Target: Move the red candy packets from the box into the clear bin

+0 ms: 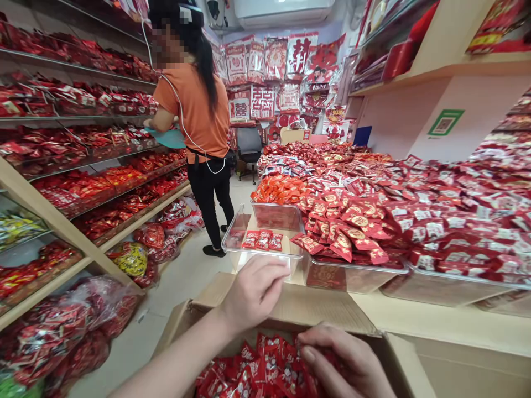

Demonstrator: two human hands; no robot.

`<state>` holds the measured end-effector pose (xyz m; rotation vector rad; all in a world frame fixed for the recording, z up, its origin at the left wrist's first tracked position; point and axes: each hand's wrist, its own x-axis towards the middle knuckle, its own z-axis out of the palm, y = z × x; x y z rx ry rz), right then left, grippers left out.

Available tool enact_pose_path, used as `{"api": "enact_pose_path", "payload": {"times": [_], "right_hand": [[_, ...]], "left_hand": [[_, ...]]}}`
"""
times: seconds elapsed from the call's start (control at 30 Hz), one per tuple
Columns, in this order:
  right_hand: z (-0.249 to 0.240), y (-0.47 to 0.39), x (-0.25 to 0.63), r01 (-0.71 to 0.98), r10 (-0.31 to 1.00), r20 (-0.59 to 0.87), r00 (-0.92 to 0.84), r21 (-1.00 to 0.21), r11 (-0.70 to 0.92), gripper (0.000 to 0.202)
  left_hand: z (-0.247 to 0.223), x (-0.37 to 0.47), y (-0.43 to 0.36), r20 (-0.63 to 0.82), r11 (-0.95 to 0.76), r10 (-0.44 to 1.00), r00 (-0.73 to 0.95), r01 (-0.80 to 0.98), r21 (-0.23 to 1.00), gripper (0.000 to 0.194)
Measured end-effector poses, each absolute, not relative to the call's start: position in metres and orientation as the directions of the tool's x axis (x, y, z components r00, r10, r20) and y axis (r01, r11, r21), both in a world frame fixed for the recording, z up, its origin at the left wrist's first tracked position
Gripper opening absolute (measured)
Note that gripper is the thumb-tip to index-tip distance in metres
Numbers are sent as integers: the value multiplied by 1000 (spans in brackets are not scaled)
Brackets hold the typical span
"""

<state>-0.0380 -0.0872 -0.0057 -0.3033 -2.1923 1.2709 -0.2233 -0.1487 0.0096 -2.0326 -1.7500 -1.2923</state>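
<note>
Currently, the work in hand appears to be at an early stage: the clear rectangular plastic bin (265, 235) at the near end of the display counter holds only three small red foil candy packets (263, 240) lying side by side on its floor, with the rest of the bin floor bare. The open brown cardboard carton (298, 307) just below the counter edge is judged to be nearly full, since a dense mass of red wrapped candies (265, 370) fills its visible interior. The left hand (255, 290) is raised above the carton flap, just below the front rim of the bin, fingers curled inward; whether it encloses any packets cannot be told, as the palm faces away. The right hand (346, 362) is inside the carton, fingers bent and pressed into the candies, apparently gathering a handful. Adjacent bins to the right are heaped with red and gold sachets (344, 229), so those sections look stocked. Judged from this, most of the transfer from carton to bin remains outstanding. A person in an orange shirt (194, 110) stands well apart at the red-stocked wall shelving (83, 166), handling separate goods.
</note>
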Motion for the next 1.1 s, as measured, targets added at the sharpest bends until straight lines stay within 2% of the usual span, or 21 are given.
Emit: {"api": "enact_pose_path", "payload": {"times": [0.1, 0.2, 0.27, 0.4, 0.53, 0.67, 0.73, 0.93, 1.1], "right_hand": [[-36, -82, -47, 10, 521, 218, -825, -916, 400, 19], [-53, -71, -44, 102, 569, 78, -819, -956, 277, 28], [-55, -65, -42, 139, 584, 35, -811, -958, 251, 32], [-50, -61, -42, 156, 559, 47, -828, -938, 311, 32], [-45, -60, -42, 171, 533, 57, -844, -913, 370, 30], [-46, -60, -41, 161, 527, 76, -847, -907, 390, 28], [-47, -61, -40, 157, 526, 89, -846, -901, 404, 27], [-43, -63, -41, 149, 508, 121, -853, -876, 459, 26], [-38, -62, -40, 143, 455, 135, -880, -839, 525, 20]], "left_hand": [[32, -221, -104, 598, -294, 801, 41, 896, 333, 38], [35, -224, -74, 426, -187, 904, 5, 904, 385, 53], [32, -228, -67, 346, -140, 938, -15, 897, 418, 54], [24, -233, -67, 322, -112, 945, -55, 872, 477, 44], [21, -237, -65, 326, -99, 935, -138, 782, 615, 33], [21, -248, -53, 312, -86, 872, -378, 509, 857, 22], [22, -257, -46, 279, -80, 842, -462, 403, 912, 21], [34, -274, -23, 258, -67, 807, -531, 353, 933, 24], [63, -271, 14, 341, -89, 819, -462, 484, 871, 27]]}}
